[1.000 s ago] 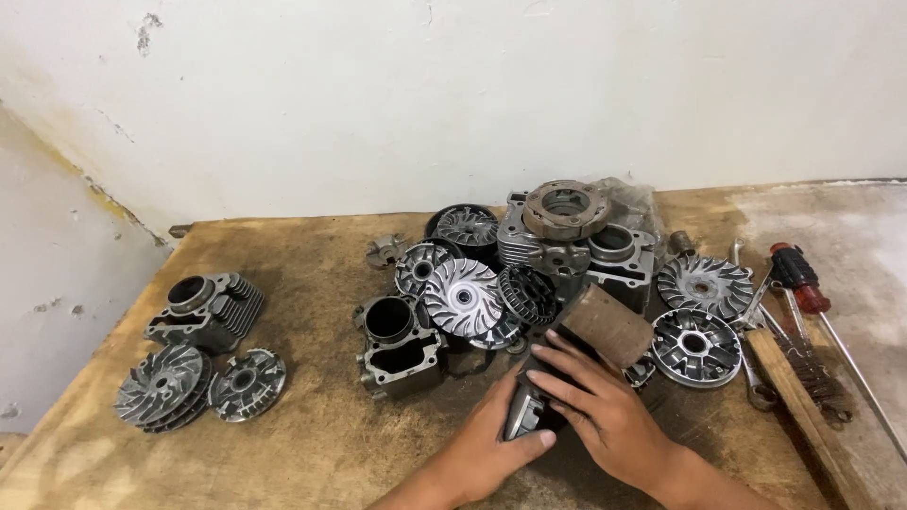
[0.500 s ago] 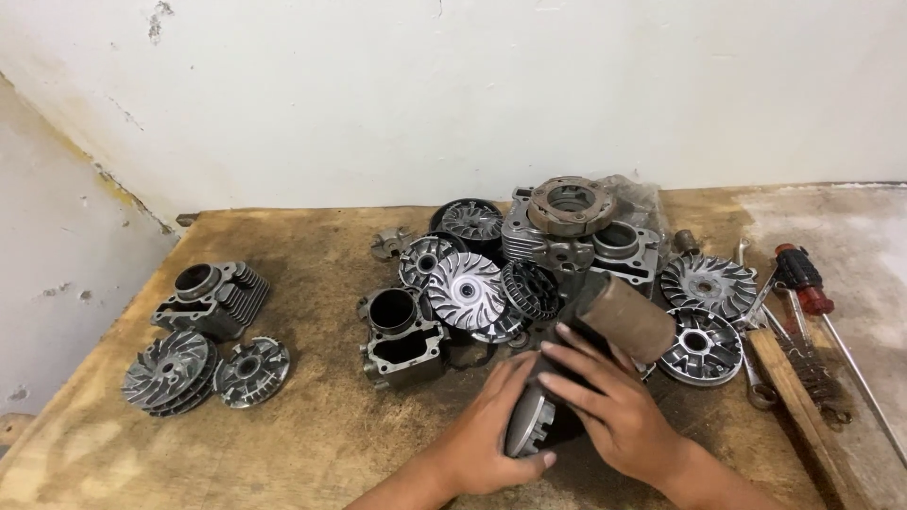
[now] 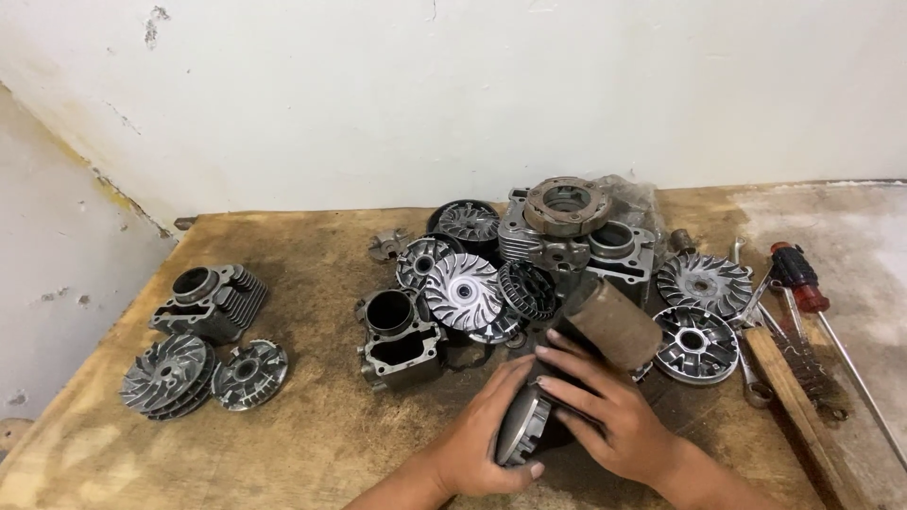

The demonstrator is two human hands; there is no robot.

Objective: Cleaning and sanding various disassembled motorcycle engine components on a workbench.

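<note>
both hands wrapped round dark metal part [image 3: 557, 397] at front of wooden table [image 3: 312, 444]. left hand [image 3: 487, 439] grips round disc end, right hand [image 3: 609, 416] on top. brown rusty drum end [image 3: 612, 324] tilts up, away, rightward. long axis slanted.

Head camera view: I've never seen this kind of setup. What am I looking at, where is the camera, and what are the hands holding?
The camera sits on a person's head and looks down at a worn wooden workbench against a white wall. There is no machine: the left hand and right hand are bare. Together they grip a dark round metal pulley part with a brown rusty cylinder at its far end. Behind lie grey finned engine cylinders and silver fan-bladed metal discs. At the right lie a red-handled screwdriver and a wire brush.
</note>
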